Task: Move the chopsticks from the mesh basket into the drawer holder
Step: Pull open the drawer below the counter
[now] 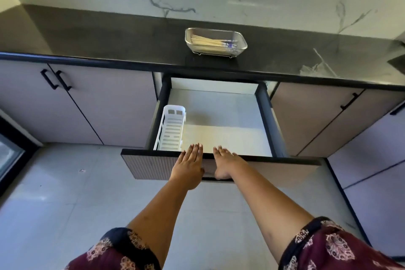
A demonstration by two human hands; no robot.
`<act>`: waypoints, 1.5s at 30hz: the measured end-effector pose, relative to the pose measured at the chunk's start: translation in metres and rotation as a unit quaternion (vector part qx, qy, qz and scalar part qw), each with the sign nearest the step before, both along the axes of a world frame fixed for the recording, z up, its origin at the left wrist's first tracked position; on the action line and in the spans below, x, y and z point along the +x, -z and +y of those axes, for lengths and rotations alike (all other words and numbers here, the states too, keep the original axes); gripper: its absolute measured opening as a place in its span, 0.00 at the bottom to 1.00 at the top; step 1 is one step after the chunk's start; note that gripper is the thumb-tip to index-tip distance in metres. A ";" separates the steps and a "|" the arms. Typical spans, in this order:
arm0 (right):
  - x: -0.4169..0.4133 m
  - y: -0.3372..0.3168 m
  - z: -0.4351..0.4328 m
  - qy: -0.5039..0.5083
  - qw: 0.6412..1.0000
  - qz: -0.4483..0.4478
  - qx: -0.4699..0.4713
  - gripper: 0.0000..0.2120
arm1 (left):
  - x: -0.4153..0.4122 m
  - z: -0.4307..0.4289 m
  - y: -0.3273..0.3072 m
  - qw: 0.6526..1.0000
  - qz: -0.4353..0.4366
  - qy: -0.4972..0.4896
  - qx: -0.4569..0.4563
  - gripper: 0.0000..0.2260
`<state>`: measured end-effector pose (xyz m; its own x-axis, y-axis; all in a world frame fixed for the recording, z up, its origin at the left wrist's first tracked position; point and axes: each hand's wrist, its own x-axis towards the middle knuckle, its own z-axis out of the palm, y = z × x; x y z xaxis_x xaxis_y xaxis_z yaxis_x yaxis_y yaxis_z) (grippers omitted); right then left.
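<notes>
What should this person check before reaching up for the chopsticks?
1. Drawer pulled open: ok.
2. White slotted holder inside the drawer at its left side, empty: ok.
3. Chopsticks lying together in the mesh basket: ok.
4. Basket well back from the countertop edge: ok.
5. Left hand and right hand flat, holding nothing: ok.
6. Chopstick count: cannot tell.
</notes>
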<state>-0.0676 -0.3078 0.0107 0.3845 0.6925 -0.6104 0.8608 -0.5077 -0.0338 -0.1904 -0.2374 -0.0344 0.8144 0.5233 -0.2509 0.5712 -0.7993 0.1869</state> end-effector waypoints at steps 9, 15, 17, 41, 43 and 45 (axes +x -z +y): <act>0.009 -0.005 0.047 -0.061 0.996 0.012 0.060 0.38 | 0.004 0.021 -0.024 0.992 0.006 -0.120 -0.032 0.28; -0.004 -0.015 0.094 -0.075 0.989 0.006 0.125 0.39 | -0.011 0.072 -0.047 0.988 -0.012 -0.156 0.006 0.29; -0.012 -0.018 0.116 -0.069 0.986 0.004 0.152 0.38 | -0.018 0.097 -0.051 0.986 -0.018 -0.164 0.012 0.29; -0.041 -0.029 0.415 0.197 0.937 -0.087 0.276 0.43 | -0.027 0.422 -0.074 0.994 -0.034 0.045 0.094 0.28; -0.021 -0.028 0.425 0.211 0.932 -0.101 0.277 0.44 | 0.001 0.431 -0.073 0.992 -0.050 0.064 0.091 0.28; 0.000 -0.028 0.435 0.221 0.926 -0.118 0.284 0.43 | 0.031 0.437 -0.074 0.993 -0.061 0.067 0.072 0.27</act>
